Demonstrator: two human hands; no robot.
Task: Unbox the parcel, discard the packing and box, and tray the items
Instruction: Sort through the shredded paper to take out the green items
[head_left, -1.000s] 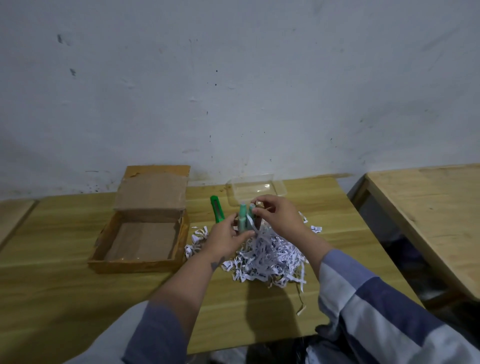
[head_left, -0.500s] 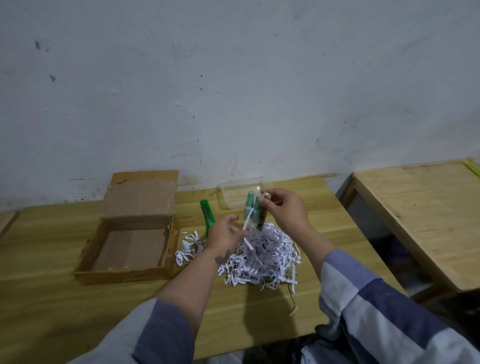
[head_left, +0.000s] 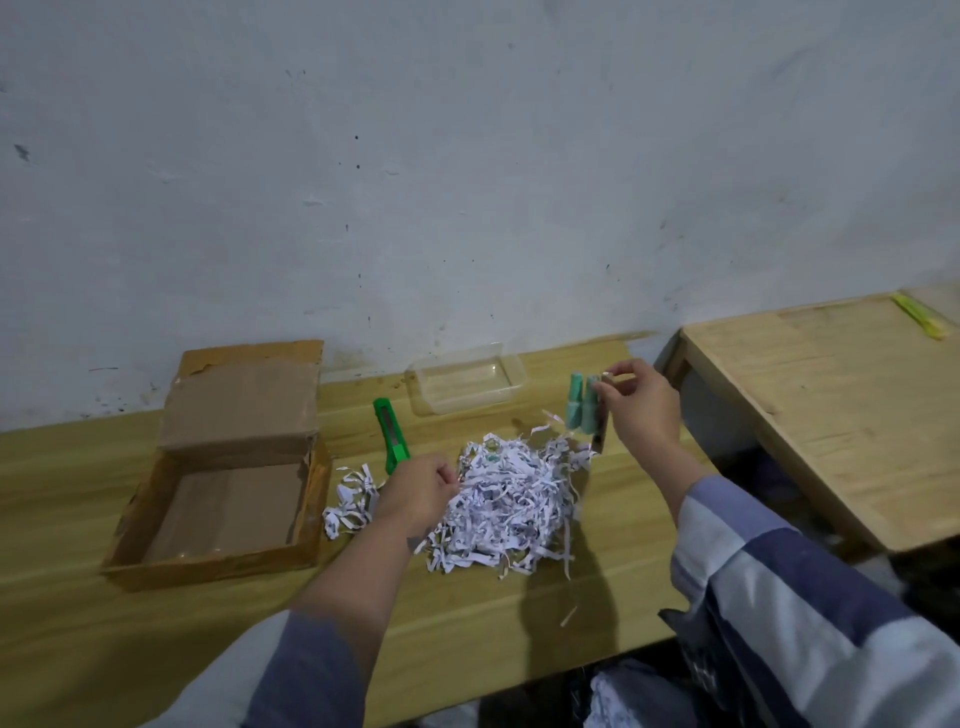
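My right hand (head_left: 641, 405) pinches a pack of green tube-shaped items (head_left: 583, 409) and holds it in the air, right of the clear plastic tray (head_left: 466, 384). A few paper strips dangle from the pack. My left hand (head_left: 418, 491) rests with curled fingers on the left edge of the heap of shredded white paper (head_left: 506, 501); whether it grips strips is unclear. The open cardboard box (head_left: 223, 467) lies at the left with its flap folded back.
A green utility knife (head_left: 390, 435) lies between the box and the tray. A second wooden table (head_left: 831, 415) stands to the right across a gap, with a yellow-green object (head_left: 917, 315) at its far edge. The wall runs behind the table.
My right hand has lifted the green pack up and to the right, away from the shredded paper. My left hand has let go of it and dropped to the heap.
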